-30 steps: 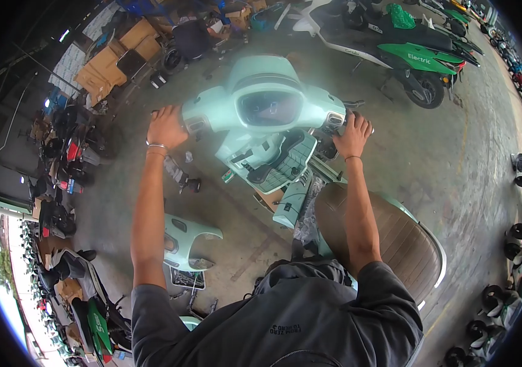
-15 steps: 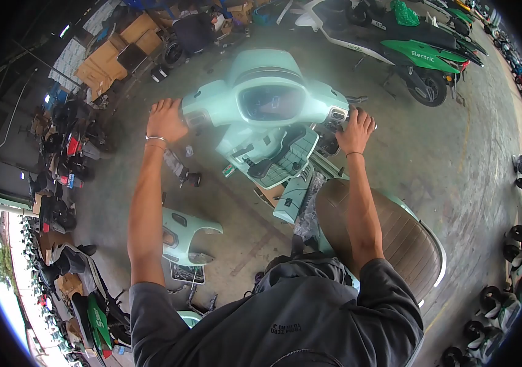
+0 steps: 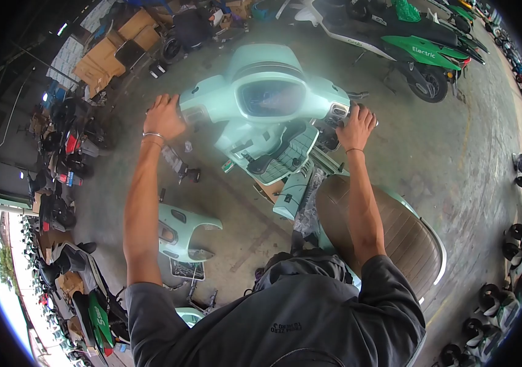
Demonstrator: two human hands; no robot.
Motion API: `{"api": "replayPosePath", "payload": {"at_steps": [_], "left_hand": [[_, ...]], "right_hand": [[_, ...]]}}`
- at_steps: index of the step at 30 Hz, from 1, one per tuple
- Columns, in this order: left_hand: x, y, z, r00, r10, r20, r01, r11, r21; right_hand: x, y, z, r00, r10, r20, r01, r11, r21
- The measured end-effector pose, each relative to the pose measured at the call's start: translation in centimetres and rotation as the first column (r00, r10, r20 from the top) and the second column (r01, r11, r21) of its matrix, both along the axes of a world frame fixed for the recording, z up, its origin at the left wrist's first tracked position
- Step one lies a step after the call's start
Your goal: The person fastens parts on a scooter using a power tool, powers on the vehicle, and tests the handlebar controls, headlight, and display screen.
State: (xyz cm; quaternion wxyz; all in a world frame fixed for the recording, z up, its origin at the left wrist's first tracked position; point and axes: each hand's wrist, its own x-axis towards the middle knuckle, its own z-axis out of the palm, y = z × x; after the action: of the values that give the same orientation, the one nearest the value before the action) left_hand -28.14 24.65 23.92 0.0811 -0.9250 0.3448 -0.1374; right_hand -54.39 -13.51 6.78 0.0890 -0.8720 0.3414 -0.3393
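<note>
A mint-green scooter [image 3: 264, 64] stands in front of me, its round-cornered dashboard display [image 3: 271, 98] between the handlebars. My left hand [image 3: 165, 117] is closed around the left handlebar grip, which the fingers hide. On the other side my right hand [image 3: 357, 126] wraps the right handlebar grip, beside a switch cluster [image 3: 338, 111]. Below the bars lie the ribbed footboard [image 3: 285, 160] and a mint-green body part with plastic wrap [image 3: 293, 196]. The brown scooter seat [image 3: 383, 235] is under and beside my right forearm.
A loose mint-green panel [image 3: 181, 232] lies on the floor at left. White-and-green scooters [image 3: 423, 52] stand at the back right. Cardboard boxes [image 3: 99, 64] and parked motorbikes [image 3: 71, 144] line the left side. Several more scooters [image 3: 509, 244] line the right edge.
The bright digit on the dashboard display has given way to a dimmer, unreadable pattern. My left hand and the handlebar's left end sit slightly higher and farther left in view. Both grips remain held.
</note>
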Motion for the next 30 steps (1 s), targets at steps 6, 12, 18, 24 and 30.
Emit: {"api": "replayPosePath", "payload": {"at_steps": [6,12,18,24,30], "left_hand": [[-0.09,-0.14,0.15,1.0,0.015,-0.016,-0.015,1.0,0.002],[0.43,0.14,-0.35,1.0,0.013,-0.019,-0.013,1.0,0.007],[0.09,0.13,-0.17,0.999,0.03,-0.019,-0.03,0.999,0.013],[0.25,0.09,-0.43,0.999,0.032,-0.013,-0.032,0.999,-0.012],[-0.19,-0.11,-0.09,0.998,0.054,-0.042,-0.054,0.999,0.002]], "right_hand": [[0.21,-0.13,-0.22,1.0,-0.001,0.008,0.001,1.0,-0.014],[0.19,-0.26,-0.34,1.0,0.008,0.009,-0.008,1.0,-0.025],[-0.01,-0.1,-0.13,1.0,0.01,0.014,-0.009,1.0,-0.028],[0.06,-0.36,-0.13,1.0,0.015,-0.001,-0.015,1.0,-0.009],[-0.01,-0.34,-0.15,1.0,0.017,0.004,-0.017,1.0,-0.021]]}}
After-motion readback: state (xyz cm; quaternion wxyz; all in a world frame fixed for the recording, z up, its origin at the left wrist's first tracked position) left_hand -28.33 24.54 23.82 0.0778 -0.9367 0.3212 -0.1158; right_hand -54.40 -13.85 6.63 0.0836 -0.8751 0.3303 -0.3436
